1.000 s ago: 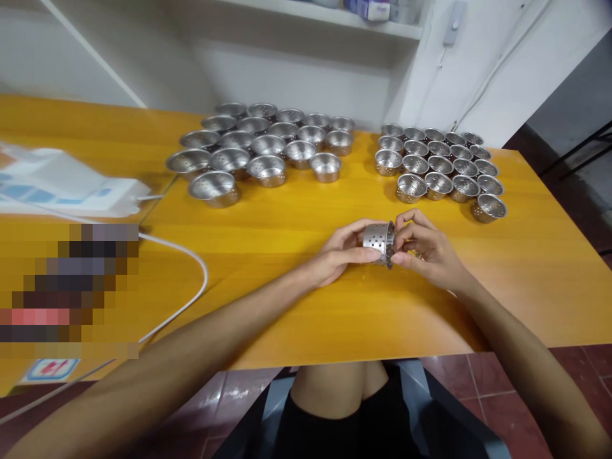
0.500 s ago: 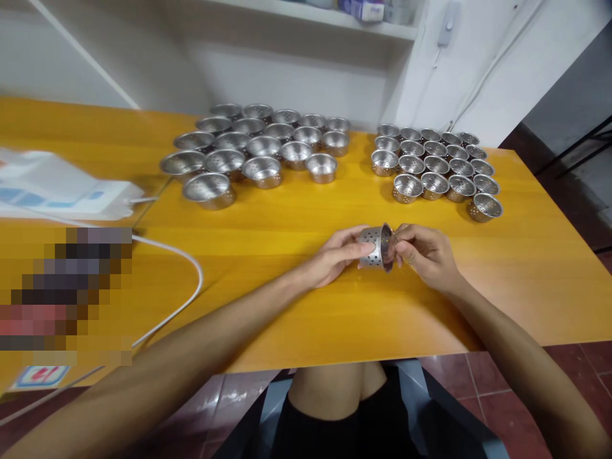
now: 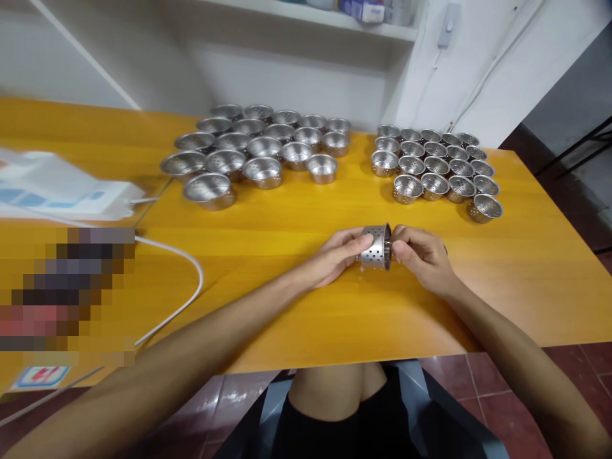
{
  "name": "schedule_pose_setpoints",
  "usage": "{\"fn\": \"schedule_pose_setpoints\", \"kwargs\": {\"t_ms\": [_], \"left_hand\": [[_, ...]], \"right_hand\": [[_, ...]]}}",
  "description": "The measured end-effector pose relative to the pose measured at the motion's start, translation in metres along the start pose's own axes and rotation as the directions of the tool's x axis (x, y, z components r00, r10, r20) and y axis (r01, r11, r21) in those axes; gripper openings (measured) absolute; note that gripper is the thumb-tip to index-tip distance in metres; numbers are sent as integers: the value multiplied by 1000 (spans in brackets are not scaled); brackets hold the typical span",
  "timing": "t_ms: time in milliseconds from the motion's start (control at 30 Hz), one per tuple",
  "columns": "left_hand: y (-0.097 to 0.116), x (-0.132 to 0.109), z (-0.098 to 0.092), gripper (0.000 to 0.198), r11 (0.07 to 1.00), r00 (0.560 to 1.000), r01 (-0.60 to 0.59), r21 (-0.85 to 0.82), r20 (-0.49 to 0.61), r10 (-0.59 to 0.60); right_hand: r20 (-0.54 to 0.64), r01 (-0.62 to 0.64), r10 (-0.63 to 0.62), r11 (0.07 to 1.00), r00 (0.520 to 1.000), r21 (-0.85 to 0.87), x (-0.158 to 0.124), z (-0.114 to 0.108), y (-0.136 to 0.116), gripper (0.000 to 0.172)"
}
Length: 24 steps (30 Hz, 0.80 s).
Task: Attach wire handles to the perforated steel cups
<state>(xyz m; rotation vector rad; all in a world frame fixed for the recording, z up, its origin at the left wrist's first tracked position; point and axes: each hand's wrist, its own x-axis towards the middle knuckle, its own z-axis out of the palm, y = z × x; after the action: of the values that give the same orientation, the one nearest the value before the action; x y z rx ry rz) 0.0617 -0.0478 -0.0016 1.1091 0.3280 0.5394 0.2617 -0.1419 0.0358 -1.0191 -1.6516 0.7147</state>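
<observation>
My left hand (image 3: 342,255) is closed around a small perforated metal strainer basket (image 3: 375,248), with the thumb along its side. The basket lies on its side in the air above the table, its rimmed mouth facing right. My right hand (image 3: 423,255) is closed in a pinch right at that mouth. Something thin and shiny shows between its fingertips, too small to name. The inside of the basket is mostly turned from view.
Several like baskets (image 3: 262,172) stand in rows at the back left, and several more (image 3: 435,185) at the back right of the yellow table (image 3: 296,325). A white cable (image 3: 194,280) curves beside my left forearm. A blurred white item (image 3: 95,197) lies at left, near a pixelated patch.
The basket has turned slightly, its mouth facing more squarely right. My right fingertips have shifted slightly left, closer against the mouth. The rows of baskets stay put.
</observation>
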Motion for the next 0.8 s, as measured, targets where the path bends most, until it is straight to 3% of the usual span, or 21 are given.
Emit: {"fn": "schedule_pose_setpoints", "kwargs": {"t_ms": [333,600,800], "left_hand": [[-2,2,-1,70,996,999,-44,-77,3,45],[-1,2,1,71,997,1000,-19,-76,-14,18],[0,2,0,68,997,1000,-4,-77,-11,4]], "right_hand": [[-16,-3,6,980,1000,197,-7,-6,23,47],[18,-67,67,998,998,13,-5,-9,15,58],[31,-49,49,999,998,2,-1,-7,8,57]]}}
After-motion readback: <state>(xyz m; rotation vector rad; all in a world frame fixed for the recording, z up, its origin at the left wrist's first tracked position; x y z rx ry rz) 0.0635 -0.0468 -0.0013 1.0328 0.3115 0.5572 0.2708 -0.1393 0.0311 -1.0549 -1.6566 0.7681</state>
